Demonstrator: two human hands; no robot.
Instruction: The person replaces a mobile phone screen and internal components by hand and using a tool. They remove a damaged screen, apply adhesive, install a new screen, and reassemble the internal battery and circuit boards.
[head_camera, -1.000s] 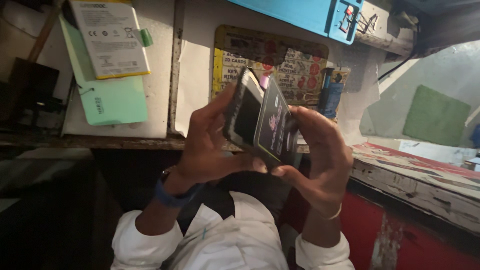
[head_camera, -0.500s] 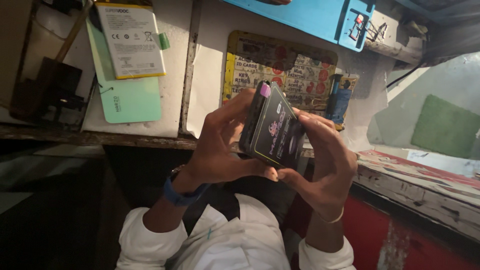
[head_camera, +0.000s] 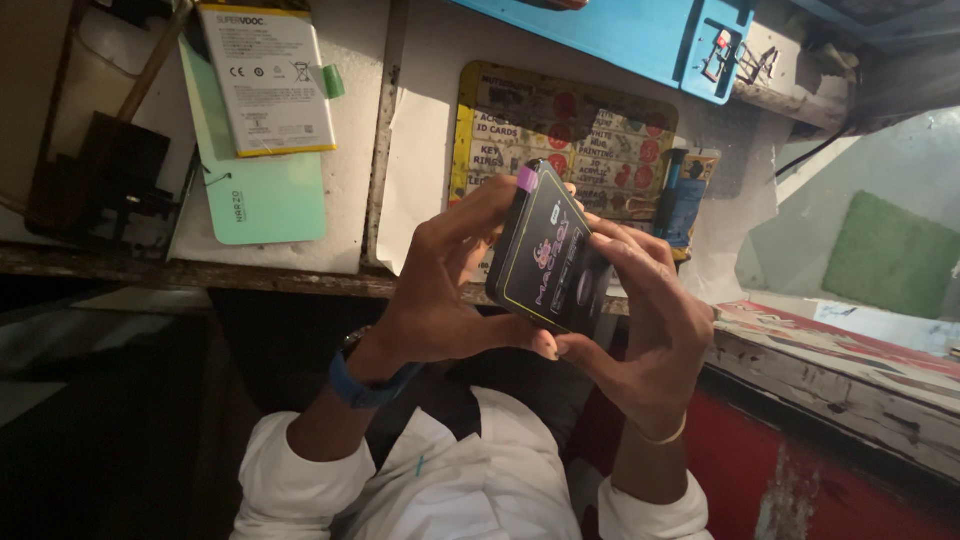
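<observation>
Here, gripped between left hand (head_camera: 440, 300) and right hand (head_camera: 640, 320): a flat black box (head_camera: 545, 255), tilted, held up in mid scene. Left fingers curled round its left edge, right fingers over its right side. Beyond, a cluttered bench (head_camera: 350, 180) with a white battery (head_camera: 268, 80); open room near and left.

Both forearms rise side by side from white sleeves, bent at the elbows. The left hand (head_camera: 440, 290) curls with fingers wrapped forward and thumb tucked low, a blue band on its wrist. The right hand (head_camera: 645, 320) faces it, fingers arched over, a thin band at the wrist. Both grips are closed, the thumbs near each other.
</observation>
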